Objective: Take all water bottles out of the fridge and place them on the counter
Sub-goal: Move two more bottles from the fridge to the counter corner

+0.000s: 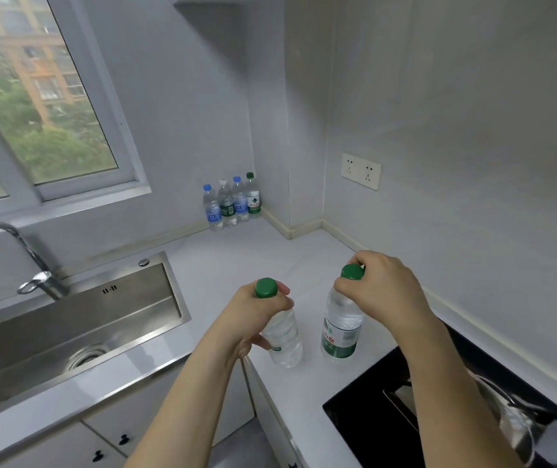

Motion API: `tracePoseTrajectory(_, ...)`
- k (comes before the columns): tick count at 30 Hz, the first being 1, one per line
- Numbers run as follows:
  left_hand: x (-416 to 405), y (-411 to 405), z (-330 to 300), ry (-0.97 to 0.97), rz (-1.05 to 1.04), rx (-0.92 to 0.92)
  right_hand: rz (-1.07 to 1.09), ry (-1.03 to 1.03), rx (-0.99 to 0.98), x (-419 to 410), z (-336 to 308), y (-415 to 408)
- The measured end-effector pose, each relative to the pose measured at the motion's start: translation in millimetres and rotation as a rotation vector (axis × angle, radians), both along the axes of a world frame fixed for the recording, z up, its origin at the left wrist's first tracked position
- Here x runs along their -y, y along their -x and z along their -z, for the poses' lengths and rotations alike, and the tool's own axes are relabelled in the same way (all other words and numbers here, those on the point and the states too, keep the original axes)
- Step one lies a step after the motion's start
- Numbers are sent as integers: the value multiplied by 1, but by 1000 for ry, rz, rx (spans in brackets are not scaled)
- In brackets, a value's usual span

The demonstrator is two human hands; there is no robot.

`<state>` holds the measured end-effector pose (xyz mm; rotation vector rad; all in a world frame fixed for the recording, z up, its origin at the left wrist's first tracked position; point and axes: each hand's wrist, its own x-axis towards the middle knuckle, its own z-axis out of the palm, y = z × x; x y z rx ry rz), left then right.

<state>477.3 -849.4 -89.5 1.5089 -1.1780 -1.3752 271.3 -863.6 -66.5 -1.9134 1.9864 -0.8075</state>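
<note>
Your left hand (256, 312) grips one clear green-capped plastic water bottle (283, 336) at its neck at lower centre of the frame, your right hand (378, 292) pinches the other's (341, 325) cap; full, they likely feel heavy, slick.

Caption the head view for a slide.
Left hand and right hand hold green-capped bottles above the counter; four stand in the corner.

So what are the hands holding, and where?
Left hand grips a green-capped bottle round its neck and shoulder. Right hand pinches another green-capped bottle at its cap.
</note>
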Motion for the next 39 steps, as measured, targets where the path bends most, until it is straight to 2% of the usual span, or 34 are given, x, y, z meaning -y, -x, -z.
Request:
tracePoseTrajectory(9, 58, -95, -5, -1, 59, 34, 20, 5, 6, 55, -4, -93)
tracePoseTrajectory(20, 113, -215, -1, 25, 4, 30, -17, 49, 28, 114, -12, -204)
tracePoseTrajectory(30, 167, -246, 22, -10, -60, 25, -90, -15, 8, 184, 3, -241)
tracePoseTrajectory(39, 247, -237, 8, 17, -148, 40, -168, 15, 25, 276, 5, -233)
